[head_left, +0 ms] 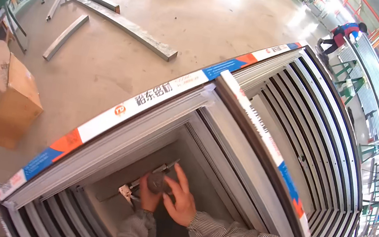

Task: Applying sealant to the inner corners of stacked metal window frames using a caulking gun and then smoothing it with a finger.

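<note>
Both my hands are close together over the opening of a stack of silver-grey metal frames (225,112). My left hand (149,198) is closed around a dark rounded piece (156,181) whose kind I cannot make out. Beside its fingers is a small whitish metal fitting (126,192); whether the hand holds it is unclear. My right hand (181,200) has its fingers bent against the dark piece from the right, the index finger stretched farther out. A thin metal strip (165,167) shows just beyond the fingertips. Its link to the dark piece is hidden.
White, blue and orange printed film covers the frames' top edges. More stacked frames (330,136) stand to the right. A cardboard box (5,94) is at the left. Metal bars (129,28) lie on the floor (108,71). Another person (344,36) bends over profiles at the far right.
</note>
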`<state>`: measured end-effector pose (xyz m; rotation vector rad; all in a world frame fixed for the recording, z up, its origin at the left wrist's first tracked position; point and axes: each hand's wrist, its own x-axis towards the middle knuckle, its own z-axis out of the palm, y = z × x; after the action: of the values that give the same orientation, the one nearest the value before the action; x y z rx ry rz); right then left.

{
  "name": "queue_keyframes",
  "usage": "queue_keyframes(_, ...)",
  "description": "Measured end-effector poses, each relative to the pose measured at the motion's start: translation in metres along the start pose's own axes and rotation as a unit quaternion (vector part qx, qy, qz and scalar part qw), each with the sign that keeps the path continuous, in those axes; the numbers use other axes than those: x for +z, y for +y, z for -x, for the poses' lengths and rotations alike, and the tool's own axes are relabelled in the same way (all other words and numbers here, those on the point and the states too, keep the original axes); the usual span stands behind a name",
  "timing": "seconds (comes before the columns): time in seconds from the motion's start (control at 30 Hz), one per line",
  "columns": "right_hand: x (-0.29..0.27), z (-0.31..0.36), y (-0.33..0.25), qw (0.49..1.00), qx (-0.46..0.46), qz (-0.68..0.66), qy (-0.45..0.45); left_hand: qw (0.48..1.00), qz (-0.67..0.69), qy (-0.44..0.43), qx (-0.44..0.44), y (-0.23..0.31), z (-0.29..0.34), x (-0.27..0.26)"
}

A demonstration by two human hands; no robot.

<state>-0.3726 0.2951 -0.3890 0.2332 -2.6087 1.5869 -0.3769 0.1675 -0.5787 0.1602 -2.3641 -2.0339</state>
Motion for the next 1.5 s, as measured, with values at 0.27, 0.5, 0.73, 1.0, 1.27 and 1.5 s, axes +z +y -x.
queue_keyframes(0.27,-0.122,0.055,-0.129,0.997,0.039,-0.038,-0.053,0.997,-0.060,0.005,-0.042,0.201,0.072,-0.021)
queue_keyframes(0.5,-0.248,0.096,-0.238,0.990,0.126,-0.021,0.054,0.989,-0.063,-0.137,-0.005,0.385,0.100,-0.022)
queue_keyframes(0.73,-0.345,0.186,-0.325,0.938,0.168,0.084,0.291,0.909,-0.069,-0.381,0.156,0.529,0.113,0.051)
queue_keyframes(1.0,-0.391,0.326,-0.441,0.842,0.238,0.094,0.475,0.716,-0.084,-0.641,0.264,0.627,0.223,0.165)
queue_keyframes(1.27,-0.383,0.447,-0.461,0.814,0.356,0.197,0.414,0.513,-0.054,-0.803,0.297,0.626,0.399,0.229)
queue_keyframes(1.5,-0.342,0.521,-0.446,0.751,0.508,0.143,0.396,0.359,-0.037,-0.895,0.262,0.596,0.502,0.244)
